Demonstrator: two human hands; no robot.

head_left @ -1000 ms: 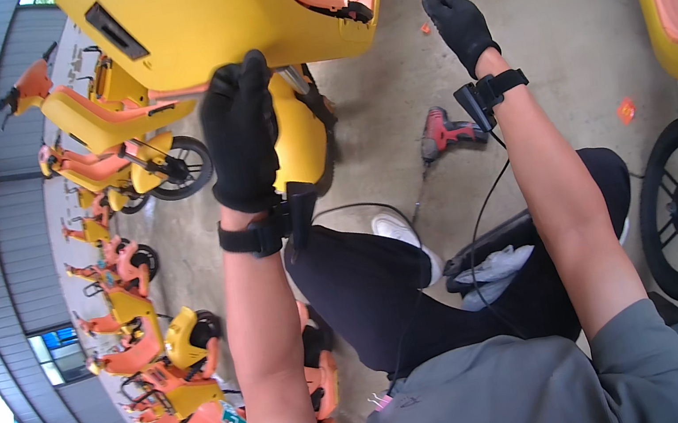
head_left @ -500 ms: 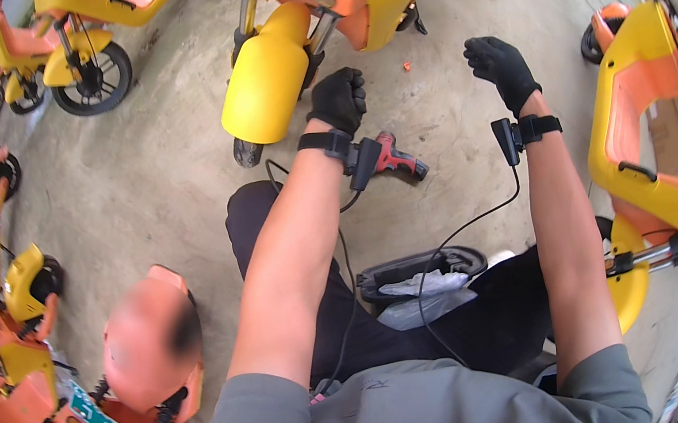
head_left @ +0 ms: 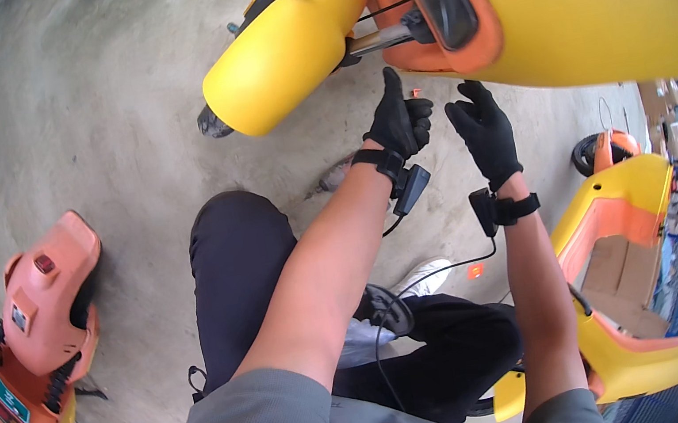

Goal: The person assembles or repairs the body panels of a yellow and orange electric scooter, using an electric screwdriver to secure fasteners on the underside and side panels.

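My left hand (head_left: pixel 400 118), in a black glove, has its thumb raised apart from half-curled fingers, and nothing shows in it. To its right, my right hand (head_left: pixel 484 133), also black-gloved, is open and empty, its fingers bent forward. Both are just below the orange-edged front of a yellow scooter (head_left: pixel 574 11). The scooter's yellow front fender (head_left: pixel 278 60) lies up and left of my left hand. A small orange piece (head_left: pixel 416 94) shows beyond my left fingers. Behind my left forearm, a greyish-red thing (head_left: pixel 335 176) is partly hidden and too unclear to name.
Below my forearms, a black tray-like thing (head_left: pixel 387 309) and clear plastic bags (head_left: pixel 359 342) lie by my legs. An orange piece (head_left: pixel 476 270) rests on the concrete floor (head_left: pixel 100 126). A pink-orange scooter part (head_left: pixel 51 286) stands left; another yellow scooter (head_left: pixel 614 192) is right.
Both fists have loosened, and my hands have come closer together. The view has turned, so the yellow scooter now fills more of the upper right. The red drill no longer shows clearly.
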